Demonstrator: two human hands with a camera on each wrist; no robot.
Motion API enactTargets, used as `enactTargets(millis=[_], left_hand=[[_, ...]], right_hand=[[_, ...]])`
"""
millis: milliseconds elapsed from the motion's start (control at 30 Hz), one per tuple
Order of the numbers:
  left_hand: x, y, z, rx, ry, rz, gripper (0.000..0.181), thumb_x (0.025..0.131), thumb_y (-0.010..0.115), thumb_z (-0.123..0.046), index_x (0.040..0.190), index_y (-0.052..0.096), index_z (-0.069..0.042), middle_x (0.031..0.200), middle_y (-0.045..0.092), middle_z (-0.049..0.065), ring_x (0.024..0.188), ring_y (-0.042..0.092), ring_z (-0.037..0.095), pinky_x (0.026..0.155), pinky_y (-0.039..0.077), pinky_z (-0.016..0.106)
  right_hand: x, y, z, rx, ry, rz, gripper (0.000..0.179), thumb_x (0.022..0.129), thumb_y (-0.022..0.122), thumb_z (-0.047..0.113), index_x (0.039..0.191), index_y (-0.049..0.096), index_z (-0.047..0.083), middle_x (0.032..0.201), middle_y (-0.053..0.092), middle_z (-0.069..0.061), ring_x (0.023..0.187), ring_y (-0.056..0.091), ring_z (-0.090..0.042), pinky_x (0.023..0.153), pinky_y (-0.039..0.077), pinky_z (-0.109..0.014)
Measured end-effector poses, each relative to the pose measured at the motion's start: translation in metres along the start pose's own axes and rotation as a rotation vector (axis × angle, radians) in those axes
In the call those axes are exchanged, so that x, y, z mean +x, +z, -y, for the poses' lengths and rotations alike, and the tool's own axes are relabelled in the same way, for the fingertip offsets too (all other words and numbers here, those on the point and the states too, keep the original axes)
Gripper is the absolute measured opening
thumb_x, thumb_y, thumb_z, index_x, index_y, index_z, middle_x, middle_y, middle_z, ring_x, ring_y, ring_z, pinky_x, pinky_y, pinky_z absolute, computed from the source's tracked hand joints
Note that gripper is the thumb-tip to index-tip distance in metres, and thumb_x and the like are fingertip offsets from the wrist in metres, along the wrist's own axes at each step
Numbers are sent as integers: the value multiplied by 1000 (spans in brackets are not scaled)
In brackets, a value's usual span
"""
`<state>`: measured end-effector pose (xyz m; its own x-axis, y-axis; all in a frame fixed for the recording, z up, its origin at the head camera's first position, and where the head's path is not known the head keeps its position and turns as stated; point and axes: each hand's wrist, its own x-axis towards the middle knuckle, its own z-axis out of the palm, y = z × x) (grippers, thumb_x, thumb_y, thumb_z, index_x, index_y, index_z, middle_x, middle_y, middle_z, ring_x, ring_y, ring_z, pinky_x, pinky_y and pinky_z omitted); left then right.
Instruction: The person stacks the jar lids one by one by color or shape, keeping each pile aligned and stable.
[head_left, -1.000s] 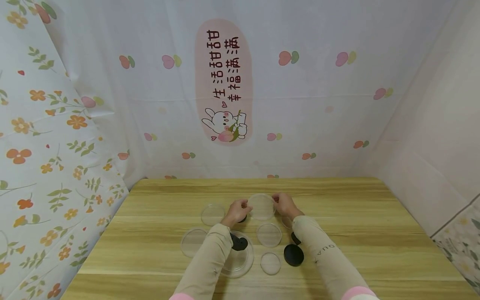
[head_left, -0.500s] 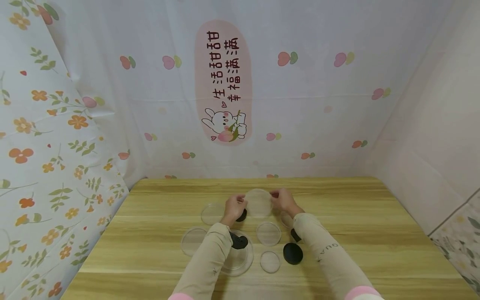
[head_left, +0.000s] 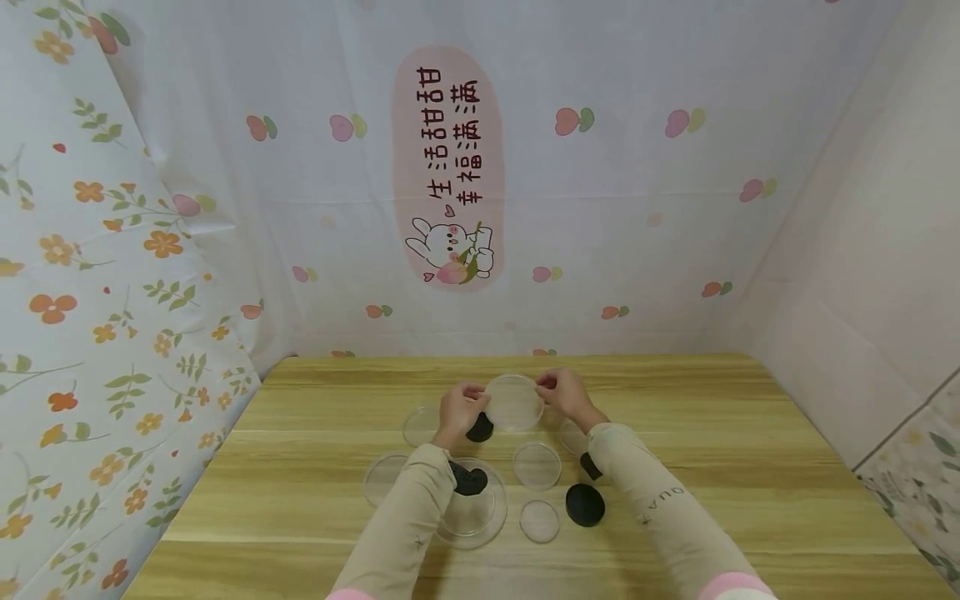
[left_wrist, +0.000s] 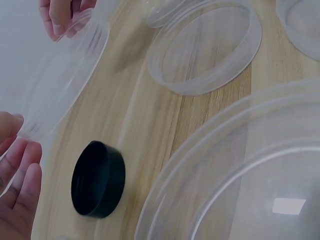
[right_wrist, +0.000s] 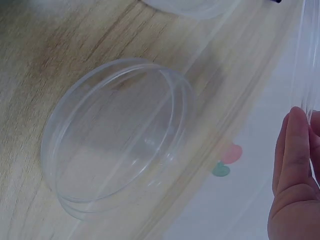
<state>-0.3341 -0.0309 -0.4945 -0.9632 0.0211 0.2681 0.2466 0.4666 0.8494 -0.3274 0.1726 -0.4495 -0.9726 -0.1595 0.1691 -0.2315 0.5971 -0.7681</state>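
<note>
A round clear plastic lid (head_left: 514, 403) is held up over the back of the table, its face tilted toward the head camera. My left hand (head_left: 459, 410) pinches its left edge between thumb and fingers. On the opposite edge, the fingertips of my right hand (head_left: 564, 393) pinch the rim. In the left wrist view the lid (left_wrist: 62, 75) spans both hands. A black round cap (left_wrist: 98, 179) lies on the wood below my left hand, hollow side showing. In the right wrist view only a strip of the lid shows above my right hand (right_wrist: 295, 175).
A large clear lid (head_left: 495, 533) lies partly under the left forearm. Other clear lids, including a medium one (head_left: 537, 465), a small one (head_left: 540, 521) and one at the left (head_left: 386, 479), rest around it. A second black cap (head_left: 585, 505) sits near the right sleeve.
Both hands have raised the held lid and moved slightly back and left with it. More of the black cap beside my left hand now shows. The lids on the table stay put.
</note>
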Motion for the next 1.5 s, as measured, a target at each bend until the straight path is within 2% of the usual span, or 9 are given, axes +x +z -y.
enactTargets(millis=[67, 167, 467, 633, 767, 933, 1100, 1300, 1500], left_hand=[[-12, -17, -31, 20, -55, 17, 18, 79, 65, -16, 89, 65, -2, 78, 61, 9, 70, 59, 22, 57, 46, 26], [-16, -28, -44, 48, -67, 22, 16, 79, 66, -16, 87, 66, -3, 77, 61, 7, 69, 58, 20, 57, 44, 25], [-18, -46, -46, 26, -37, 110, 13, 77, 65, -10, 88, 65, -2, 75, 61, 6, 61, 60, 20, 52, 42, 22], [-20, -58, -48, 29, -2, 190, 14, 77, 63, -7, 90, 64, -4, 76, 60, 5, 57, 58, 19, 49, 40, 22], [-25, -66, -48, -10, -3, 254, 18, 76, 61, -2, 94, 63, -2, 77, 59, 6, 56, 58, 15, 51, 48, 28], [-32, -74, -50, -41, 14, 323, 23, 75, 60, 0, 98, 61, 1, 79, 57, 7, 59, 62, 26, 49, 49, 32], [-41, -80, -48, -23, 97, 391, 24, 75, 58, 4, 100, 59, 6, 77, 56, 9, 59, 60, 35, 45, 48, 29], [-50, -86, -40, -3, 178, 434, 26, 75, 57, 6, 100, 59, 8, 75, 56, 11, 52, 58, 27, 45, 48, 23], [-59, -94, -33, 12, 166, 493, 30, 73, 56, 6, 102, 59, 7, 81, 54, 13, 58, 52, 18, 51, 47, 21]], right_hand=[[-2, 0, 6, -8, 8, -5, 12, 82, 59, 2, 88, 62, -7, 76, 61, -13, 64, 58, -19, 55, 50, -26], [-3, -1, 10, -13, 0, -2, 10, 82, 60, 4, 85, 62, -5, 72, 60, -9, 61, 57, -14, 54, 50, -25], [-10, -3, 26, 8, 9, 51, 7, 80, 61, 4, 82, 60, -4, 69, 58, -8, 57, 56, -15, 52, 49, -26], [-16, -4, 32, 11, -43, 74, 5, 78, 61, 0, 78, 59, -4, 68, 57, -7, 57, 55, -14, 51, 49, -24], [-21, -3, 37, 21, -93, 116, 5, 78, 62, -1, 78, 58, -5, 69, 57, -8, 59, 55, -15, 51, 49, -24], [-29, 0, 39, 2, -167, 145, 5, 77, 61, -3, 80, 59, -7, 70, 57, -7, 61, 54, -14, 53, 48, -23], [-39, 4, 38, -24, -246, 165, 7, 76, 60, -6, 83, 60, -7, 72, 58, -7, 65, 55, -15, 57, 48, -22], [-47, 11, 40, -12, -292, 218, 14, 75, 61, -6, 88, 61, -8, 75, 59, -10, 68, 55, -15, 60, 48, -22], [-56, 21, 42, -16, -336, 263, 18, 73, 60, -8, 91, 61, -11, 76, 60, -12, 68, 55, -14, 61, 48, -22]])
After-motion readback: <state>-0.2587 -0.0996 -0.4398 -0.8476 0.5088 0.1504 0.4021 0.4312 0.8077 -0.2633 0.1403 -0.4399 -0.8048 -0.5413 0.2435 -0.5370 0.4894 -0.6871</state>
